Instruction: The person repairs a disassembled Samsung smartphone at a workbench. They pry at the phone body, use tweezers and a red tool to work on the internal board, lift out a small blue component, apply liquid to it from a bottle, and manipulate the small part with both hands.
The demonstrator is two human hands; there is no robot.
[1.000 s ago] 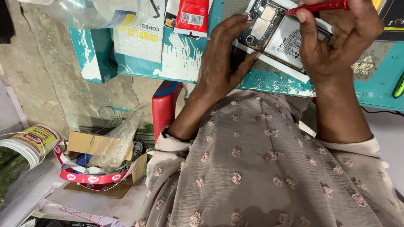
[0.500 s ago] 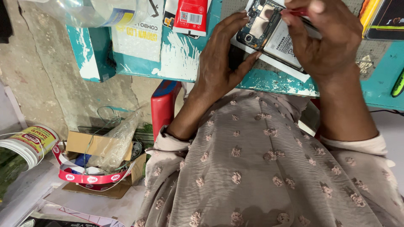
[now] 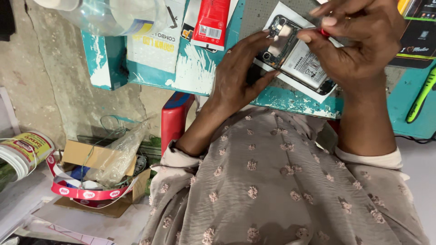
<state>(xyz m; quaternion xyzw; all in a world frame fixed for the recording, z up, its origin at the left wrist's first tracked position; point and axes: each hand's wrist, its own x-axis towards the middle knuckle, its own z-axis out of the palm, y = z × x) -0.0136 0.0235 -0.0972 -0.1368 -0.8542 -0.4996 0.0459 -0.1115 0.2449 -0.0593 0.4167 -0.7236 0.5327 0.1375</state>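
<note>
- right hand (image 3: pixel 359 50) has slid down over the opened phone (image 3: pixel 295 56) since a moment ago, fingers pinching a red-handled tool (image 3: pixel 324 32)
- left hand (image 3: pixel 240 75) steadies the phone's edge, fingers pressed on it
- phone lies on the teal counter (image 3: pixel 290 100)

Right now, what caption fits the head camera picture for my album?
Left hand steadies an opened phone on a teal table while the right hand works on it with a red-handled tool.

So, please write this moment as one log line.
left hand: steadies opened phone | right hand: red tool on phone | surface: teal bench
</note>
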